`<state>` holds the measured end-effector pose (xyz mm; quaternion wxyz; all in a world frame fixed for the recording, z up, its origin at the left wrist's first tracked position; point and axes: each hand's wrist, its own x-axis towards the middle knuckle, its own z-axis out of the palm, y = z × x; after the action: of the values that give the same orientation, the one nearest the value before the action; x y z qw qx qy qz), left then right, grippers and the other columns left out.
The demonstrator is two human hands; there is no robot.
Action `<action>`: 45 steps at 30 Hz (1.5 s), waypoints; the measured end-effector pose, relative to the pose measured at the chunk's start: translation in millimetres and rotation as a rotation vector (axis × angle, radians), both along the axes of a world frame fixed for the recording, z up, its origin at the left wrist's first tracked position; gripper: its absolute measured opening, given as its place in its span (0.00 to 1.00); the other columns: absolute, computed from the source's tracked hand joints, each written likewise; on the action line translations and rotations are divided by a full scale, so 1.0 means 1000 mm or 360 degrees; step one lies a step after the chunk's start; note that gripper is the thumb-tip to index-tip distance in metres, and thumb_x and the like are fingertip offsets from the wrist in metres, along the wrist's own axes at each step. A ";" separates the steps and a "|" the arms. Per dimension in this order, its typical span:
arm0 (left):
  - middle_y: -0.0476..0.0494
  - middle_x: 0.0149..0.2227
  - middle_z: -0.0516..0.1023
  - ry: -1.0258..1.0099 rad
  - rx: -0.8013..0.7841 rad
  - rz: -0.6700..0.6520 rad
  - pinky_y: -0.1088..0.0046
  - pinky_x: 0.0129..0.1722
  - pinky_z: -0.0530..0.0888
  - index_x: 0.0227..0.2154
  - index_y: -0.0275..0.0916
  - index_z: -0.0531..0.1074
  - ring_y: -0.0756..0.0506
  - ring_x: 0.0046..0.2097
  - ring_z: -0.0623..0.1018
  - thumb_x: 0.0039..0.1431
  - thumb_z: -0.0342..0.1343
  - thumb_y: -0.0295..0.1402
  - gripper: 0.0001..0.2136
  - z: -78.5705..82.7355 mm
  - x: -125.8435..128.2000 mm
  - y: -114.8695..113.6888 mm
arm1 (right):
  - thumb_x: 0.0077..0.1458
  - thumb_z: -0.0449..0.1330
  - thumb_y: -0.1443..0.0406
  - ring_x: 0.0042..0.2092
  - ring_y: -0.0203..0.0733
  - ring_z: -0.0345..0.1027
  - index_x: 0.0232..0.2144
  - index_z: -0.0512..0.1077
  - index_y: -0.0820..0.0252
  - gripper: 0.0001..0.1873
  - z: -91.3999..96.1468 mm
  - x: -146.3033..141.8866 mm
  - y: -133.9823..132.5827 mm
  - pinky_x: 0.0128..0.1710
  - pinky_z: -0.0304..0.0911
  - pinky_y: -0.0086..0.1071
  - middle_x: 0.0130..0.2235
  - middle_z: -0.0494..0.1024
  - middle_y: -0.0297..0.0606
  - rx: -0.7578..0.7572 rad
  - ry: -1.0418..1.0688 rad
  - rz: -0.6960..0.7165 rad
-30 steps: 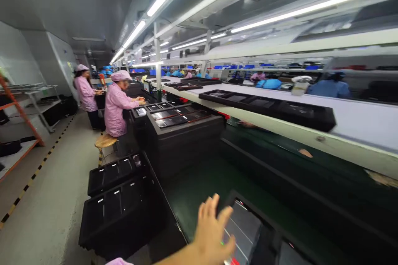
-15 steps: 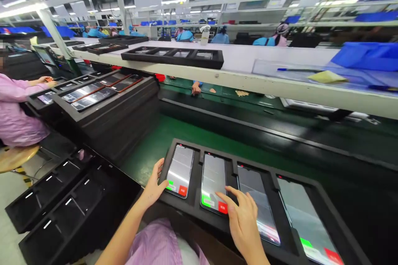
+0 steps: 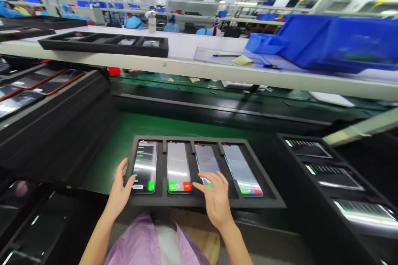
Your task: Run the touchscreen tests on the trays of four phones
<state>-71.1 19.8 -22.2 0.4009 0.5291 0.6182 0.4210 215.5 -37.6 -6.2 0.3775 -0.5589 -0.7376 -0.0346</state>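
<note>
A black tray [image 3: 267, 198] lies in front of me on the green belt [image 3: 130, 126]. It holds several phones side by side with lit screens. My left hand [image 3: 120, 192] rests open at the tray's left edge, its thumb on the lower corner of the leftmost phone [image 3: 144, 161]. My right hand [image 3: 216, 196] is spread flat, fingertips on the lower end of the third phone [image 3: 205, 159]. The second phone [image 3: 177, 163] shows a green and a red button at its bottom. The fourth phone [image 3: 241, 167] lies untouched to the right.
Stacked black trays with phones [image 3: 40, 91] stand at the left, more trays [image 3: 329, 174] at the right. A white shelf [image 3: 199, 70] overhead carries a black tray [image 3: 105, 45] and blue bins [image 3: 336, 41]. Other workers sit far behind.
My view swung right and down from the aisle to the tray. My right hand shifted from the second phone to the third. The leftmost phone's screen now shows different content.
</note>
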 end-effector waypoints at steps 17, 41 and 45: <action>0.36 0.59 0.59 0.0263 -0.0042 0.0037 0.50 0.60 0.56 0.58 0.43 0.53 0.34 0.61 0.61 0.51 0.48 0.51 0.33 -0.001 0.001 0.013 | 0.61 0.42 0.68 0.44 0.44 0.64 0.28 0.77 0.58 0.23 -0.002 0.081 -0.039 0.53 0.50 0.48 0.41 0.74 0.42 0.0122 -0.0173 -0.0903; 0.37 0.56 0.61 -0.0071 -0.0311 -0.0052 0.55 0.49 0.69 0.59 0.47 0.52 0.39 0.48 0.73 0.43 0.56 0.34 0.37 0.023 0.008 0.047 | 0.62 0.39 0.62 0.53 0.46 0.59 0.28 0.76 0.54 0.26 -0.004 0.052 0.016 0.57 0.45 0.56 0.48 0.70 0.41 -0.0432 -0.0041 -0.0594; 0.36 0.55 0.62 -0.0068 -0.0294 -0.0002 0.55 0.47 0.70 0.59 0.46 0.53 0.40 0.44 0.75 0.44 0.57 0.34 0.36 0.022 0.011 0.064 | 0.62 0.38 0.60 0.54 0.48 0.58 0.30 0.76 0.56 0.27 -0.001 0.058 0.025 0.58 0.40 0.59 0.49 0.69 0.44 -0.0482 -0.0033 -0.0698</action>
<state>-60.3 83.8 -0.4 0.4613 0.4811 0.6454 0.3731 273.2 -12.4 -7.0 0.2655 -0.7551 -0.5994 -0.0106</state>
